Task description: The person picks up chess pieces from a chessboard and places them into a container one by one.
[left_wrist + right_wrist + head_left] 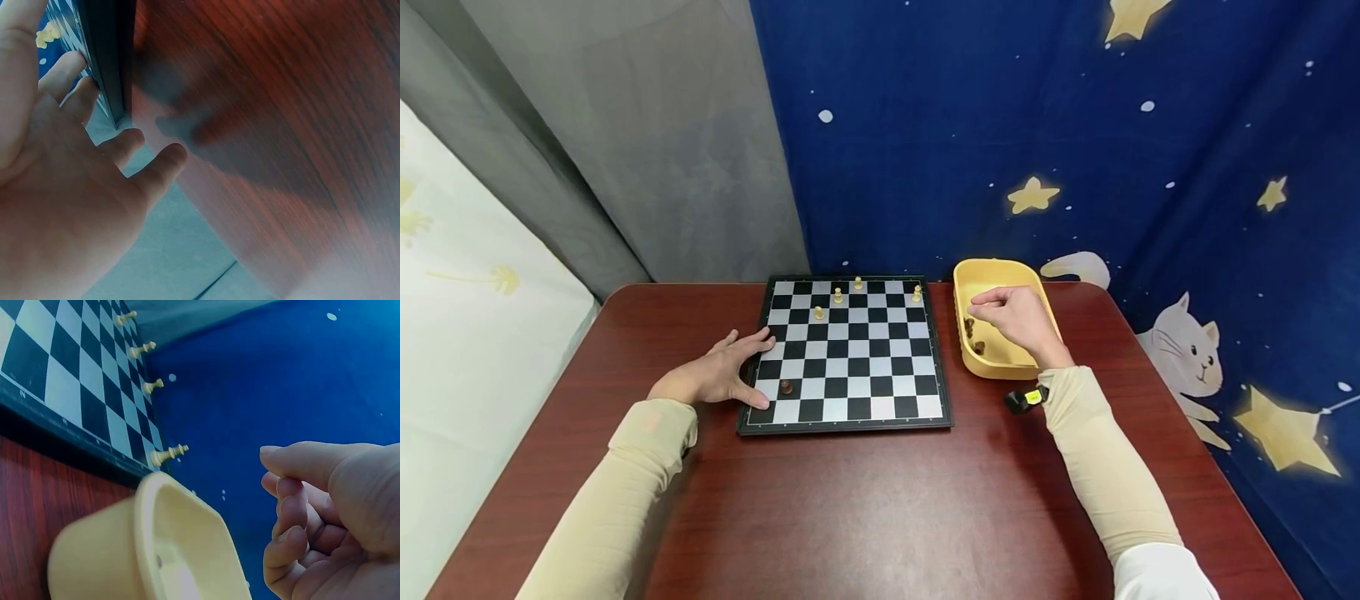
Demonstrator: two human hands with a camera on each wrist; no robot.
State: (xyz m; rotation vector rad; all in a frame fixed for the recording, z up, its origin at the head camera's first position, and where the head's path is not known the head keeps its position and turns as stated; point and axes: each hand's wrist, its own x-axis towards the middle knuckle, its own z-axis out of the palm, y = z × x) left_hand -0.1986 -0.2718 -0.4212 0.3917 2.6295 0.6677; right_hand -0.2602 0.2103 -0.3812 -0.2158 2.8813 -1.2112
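Observation:
A black-and-white chessboard (860,367) lies on the table. My left hand (721,372) is at its left edge with fingers spread, the thumb and fingertips reaching the board's border. A dark brown chess piece (786,387) stands near the board's front left corner. Several cream chess pieces, among them one at the back right (169,454), stand toward the far side. Above a yellow plastic basket (962,287) my right hand (1017,319) hovers, fingers curled and thumb close to the index finger (290,487); no piece shows between them. A few dark chess pieces (979,347) lie in the basket.
A reddish-brown wooden table (880,517) carries everything. On the right wrist is a black strap with a yellow label (1034,397). A grey curtain (685,142) and a blue curtain with stars (925,150) hang behind the table; white cloth (467,333) is at left.

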